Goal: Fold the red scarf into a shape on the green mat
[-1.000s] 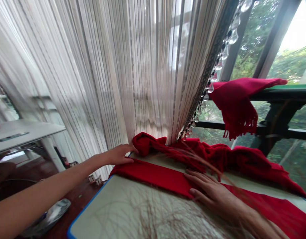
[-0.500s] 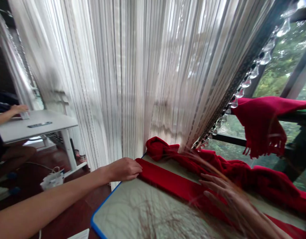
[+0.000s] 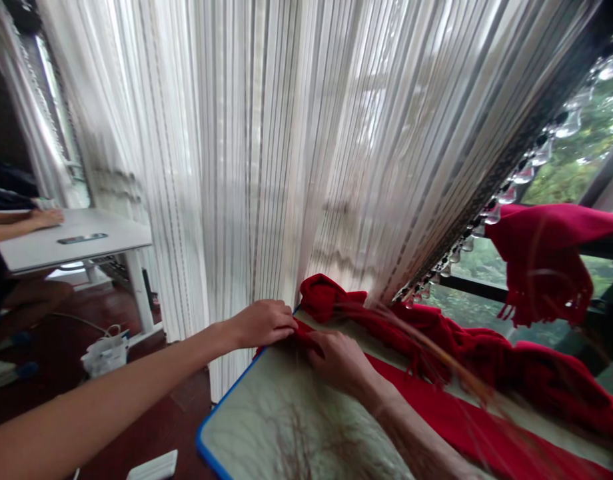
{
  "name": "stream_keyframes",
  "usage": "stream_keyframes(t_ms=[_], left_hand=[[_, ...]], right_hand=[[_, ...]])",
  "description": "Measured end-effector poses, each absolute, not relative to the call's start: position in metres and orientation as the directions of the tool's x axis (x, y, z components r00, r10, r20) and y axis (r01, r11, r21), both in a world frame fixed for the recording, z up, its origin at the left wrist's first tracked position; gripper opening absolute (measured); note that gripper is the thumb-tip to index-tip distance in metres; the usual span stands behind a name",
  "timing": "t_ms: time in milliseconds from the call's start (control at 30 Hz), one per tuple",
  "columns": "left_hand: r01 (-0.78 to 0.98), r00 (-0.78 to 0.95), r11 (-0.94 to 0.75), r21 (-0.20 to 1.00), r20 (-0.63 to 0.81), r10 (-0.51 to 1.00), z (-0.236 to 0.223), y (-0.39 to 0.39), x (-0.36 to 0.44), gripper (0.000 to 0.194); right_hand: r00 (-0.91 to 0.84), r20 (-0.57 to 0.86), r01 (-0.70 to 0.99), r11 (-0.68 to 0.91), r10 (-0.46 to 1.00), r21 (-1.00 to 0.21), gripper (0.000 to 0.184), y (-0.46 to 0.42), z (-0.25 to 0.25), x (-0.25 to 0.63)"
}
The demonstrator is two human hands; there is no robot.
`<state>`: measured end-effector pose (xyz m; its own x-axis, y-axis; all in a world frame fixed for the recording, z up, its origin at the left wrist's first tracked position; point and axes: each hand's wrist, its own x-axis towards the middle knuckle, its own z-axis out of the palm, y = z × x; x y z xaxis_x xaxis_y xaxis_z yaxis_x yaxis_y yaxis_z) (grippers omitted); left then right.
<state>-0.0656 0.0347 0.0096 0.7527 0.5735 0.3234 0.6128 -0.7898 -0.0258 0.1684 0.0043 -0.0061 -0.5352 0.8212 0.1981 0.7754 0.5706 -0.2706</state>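
Note:
A long red scarf point(image 3: 451, 410), folded into a flat strip, lies across a pale table point(image 3: 286, 413) with a blue rim. Its near-left end reaches the table's far-left edge, where a bit of red shows past the rim. My left hand point(image 3: 266, 323) is closed on that end, fingers curled over the cloth. Just to its right, my right hand point(image 3: 341, 360) pinches the strip with thumb and fingers; its fingertips are partly hidden. Behind the strip lies a bunched red cloth point(image 3: 436, 333) with a fringe.
Sheer striped curtains point(image 3: 246, 167) hang right behind the table. Another red fringed scarf point(image 3: 546, 267) drapes over a rail by the window. At left, another person's hands point(image 3: 46, 218) rest on a white table point(image 3: 121, 233) holding a phone point(image 3: 81, 238). A plastic bag point(image 3: 105, 353) is on the floor.
My right hand has slid left along the strip, from lying with fingers outstretched to gripping the cloth beside my left hand. My left hand has shifted slightly up and right.

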Motion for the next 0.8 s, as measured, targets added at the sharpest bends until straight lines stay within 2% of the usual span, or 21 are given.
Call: stream_keyframes(t_ms=[300, 567, 700, 800], left_hand=[[0.622, 0.728, -0.778, 0.085, 0.303, 0.615, 0.007, 0.046, -0.067, 0.020], [0.629, 0.725, -0.771, 0.100, 0.283, 0.628, 0.011, 0.045, -0.061, 0.020], [0.634, 0.715, -0.768, 0.087, 0.314, 0.625, 0.017, 0.021, -0.051, 0.021], [0.564, 0.749, -0.814, 0.139, 0.328, 0.575, 0.008, -0.005, -0.037, 0.027]], right_hand=[[-0.544, 0.171, 0.739, 0.565, 0.822, -0.366, 0.032, 0.016, -0.006, 0.182], [-0.523, 0.226, 0.782, 0.568, 0.822, -0.257, 0.021, 0.016, -0.003, 0.172], [-0.522, 0.241, 0.796, 0.569, 0.818, -0.206, 0.022, 0.016, -0.003, 0.161], [-0.522, 0.227, 0.803, 0.563, 0.822, -0.196, 0.023, 0.019, -0.003, 0.161]])
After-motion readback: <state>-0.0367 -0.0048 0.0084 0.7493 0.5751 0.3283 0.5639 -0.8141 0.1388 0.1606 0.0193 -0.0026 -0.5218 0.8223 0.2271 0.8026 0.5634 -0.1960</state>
